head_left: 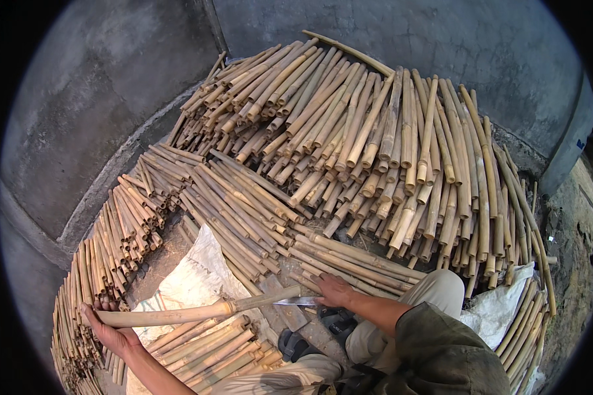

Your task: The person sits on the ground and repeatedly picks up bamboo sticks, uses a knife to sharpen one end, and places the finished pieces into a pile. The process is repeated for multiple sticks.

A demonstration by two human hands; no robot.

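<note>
Bamboo pole (191,314) runs rightward from the left hand (114,334), which grips its end, over the white sack (194,273) to the knife (300,301), its blade just beside the pole, held in the right hand (336,291).

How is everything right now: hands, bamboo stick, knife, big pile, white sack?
Left hand: curled around the bamboo stick.
Right hand: gripping the knife.
Bamboo stick: held by one end.
Knife: blade bare, handle hidden.
Big pile: stacked by the wall.
White sack: spread out, bamboo pieces on it.
</note>
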